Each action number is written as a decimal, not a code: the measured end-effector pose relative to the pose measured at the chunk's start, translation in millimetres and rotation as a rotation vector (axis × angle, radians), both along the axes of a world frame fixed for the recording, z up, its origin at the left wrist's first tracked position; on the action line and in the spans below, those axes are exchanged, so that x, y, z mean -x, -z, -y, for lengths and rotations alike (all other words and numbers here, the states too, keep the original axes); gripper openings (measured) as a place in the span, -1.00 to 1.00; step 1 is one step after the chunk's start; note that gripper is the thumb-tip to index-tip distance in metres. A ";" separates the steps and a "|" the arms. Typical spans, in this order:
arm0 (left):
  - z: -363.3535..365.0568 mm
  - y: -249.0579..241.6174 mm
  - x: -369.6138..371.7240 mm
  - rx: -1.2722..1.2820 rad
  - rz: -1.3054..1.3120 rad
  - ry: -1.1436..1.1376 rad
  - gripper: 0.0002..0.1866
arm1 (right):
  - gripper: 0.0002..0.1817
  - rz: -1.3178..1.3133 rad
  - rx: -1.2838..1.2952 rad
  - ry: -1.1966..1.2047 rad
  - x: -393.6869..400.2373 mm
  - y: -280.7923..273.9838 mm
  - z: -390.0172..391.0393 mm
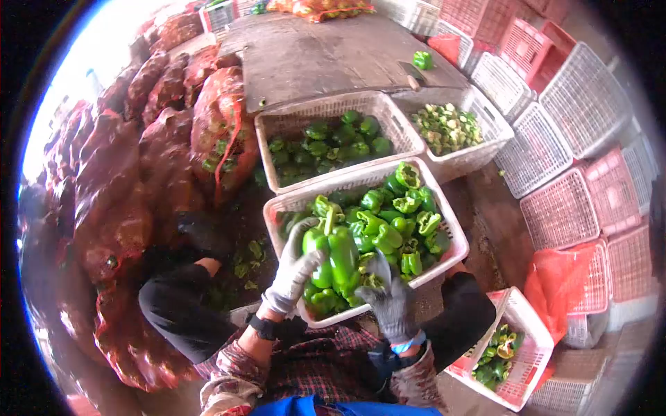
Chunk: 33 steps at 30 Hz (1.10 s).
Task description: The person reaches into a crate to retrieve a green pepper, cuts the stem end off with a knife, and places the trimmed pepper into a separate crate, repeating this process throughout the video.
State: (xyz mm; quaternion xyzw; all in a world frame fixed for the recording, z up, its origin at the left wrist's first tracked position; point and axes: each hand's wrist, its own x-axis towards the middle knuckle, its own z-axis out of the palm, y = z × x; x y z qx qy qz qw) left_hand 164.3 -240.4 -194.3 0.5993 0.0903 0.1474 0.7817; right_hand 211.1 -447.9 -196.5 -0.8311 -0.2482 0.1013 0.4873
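Both my hands wear grey-white work gloves. My left hand (295, 267) wraps around a large green bell pepper (334, 258) and holds it just above the near white basket (454, 260), which is full of green peppers. My right hand (388, 301) is under the same pepper at its lower end, fingers closed against it; whether it holds a tool I cannot tell. My knees in black trousers flank the basket.
A second white basket of peppers (277, 125) stands behind the first, and a basket of cut pepper pieces (485, 149) to its right. Red net sacks (166, 139) pile up on the left. Empty red and white crates (583, 104) stack on the right. A small basket (534, 357) sits near right.
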 end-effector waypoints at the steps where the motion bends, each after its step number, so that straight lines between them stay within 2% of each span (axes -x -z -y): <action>1: 10.0 -9.4 -0.1 0.044 -0.015 0.094 -0.24 | -0.11 -0.010 -0.024 -0.053 -9.9 -7.5 -5.8; 2: 17.7 -14.6 -1.5 0.028 -0.036 0.161 -0.24 | -0.01 -0.022 -0.049 -0.107 -19.5 -14.9 -11.4; 5: 23.9 -7.7 -4.0 0.115 -0.154 0.236 -0.19 | 0.05 -0.297 -0.097 -0.096 -24.0 -4.6 -15.5; 7: 34.0 -5.8 5.3 0.162 -0.280 0.205 -0.17 | -0.03 -0.375 -0.068 -0.083 -17.6 2.6 -19.1; 8: 41.9 10.9 6.3 -0.114 -0.240 0.042 -0.17 | -0.11 -0.128 -0.079 -0.079 -11.0 15.1 -22.3; 9: 49.5 22.6 17.8 -0.333 -0.310 -0.089 -0.24 | -0.14 -0.073 -0.087 -0.099 -5.7 23.3 -22.7; 10: 52.8 24.4 22.8 -0.259 -0.281 -0.135 -0.28 | -0.17 -0.017 -0.095 -0.119 -0.7 25.6 -25.2; 11: 53.8 26.1 23.6 -0.210 -0.224 -0.148 -0.31 | -0.14 -0.145 -0.097 -0.147 -0.3 16.9 -25.6; 12: 54.6 28.1 24.0 -0.162 -0.167 -0.159 -0.33 | -0.10 -0.178 0.011 -0.163 -0.7 21.8 -21.5; 14: 54.3 30.8 22.7 -0.095 -0.189 -0.071 -0.33 | -0.03 -0.279 -0.093 -0.264 -6.2 41.8 -19.1; 16: 56.0 34.5 16.8 -0.049 -0.206 0.020 -0.33 | -0.04 -0.263 -0.018 -0.231 -9.3 34.3 -3.4; 18: 54.1 39.4 13.7 -0.042 -0.239 0.103 -0.34 | -0.12 -0.325 -0.127 -0.246 -9.7 41.1 4.3; 21: 43.3 44.5 7.5 0.468 -0.177 0.182 -0.47 | -0.23 -0.477 -0.362 -0.305 -11.8 46.2 18.6; 22: 44.4 51.7 3.9 0.406 -0.198 0.180 -0.49 | -0.30 -0.758 -0.515 -0.337 -8.3 48.2 18.5; 23: 45.3 57.2 0.7 0.340 -0.222 0.183 -0.51 | -0.36 -1.043 -0.651 -0.329 -5.2 50.1 18.3; 25: 44.9 57.6 -14.0 0.409 -0.114 0.188 -0.43 | -0.43 -0.988 -0.677 -0.189 -9.5 47.2 25.3; 27: 53.1 46.7 -30.0 0.799 -0.152 -0.004 -0.38 | -0.43 -0.964 -0.598 0.006 -8.7 44.4 39.2; 29: 45.6 38.7 -51.8 0.714 -0.045 0.061 -0.33 | -0.42 -0.877 -0.535 0.158 -5.8 31.7 51.8; 30: 40.3 30.4 -65.0 0.409 -0.005 0.027 -0.36 | -0.37 -0.919 -0.422 0.183 -5.8 29.6 63.4; 31: 34.9 9.9 -80.5 0.101 0.045 -0.028 -0.39 | -0.29 -0.628 -0.445 0.290 -1.6 50.0 66.6; 33: 30.0 -28.0 -118.1 -0.462 0.155 -0.179 -0.40 | -0.26 -0.464 -0.420 0.297 -9.8 53.0 74.1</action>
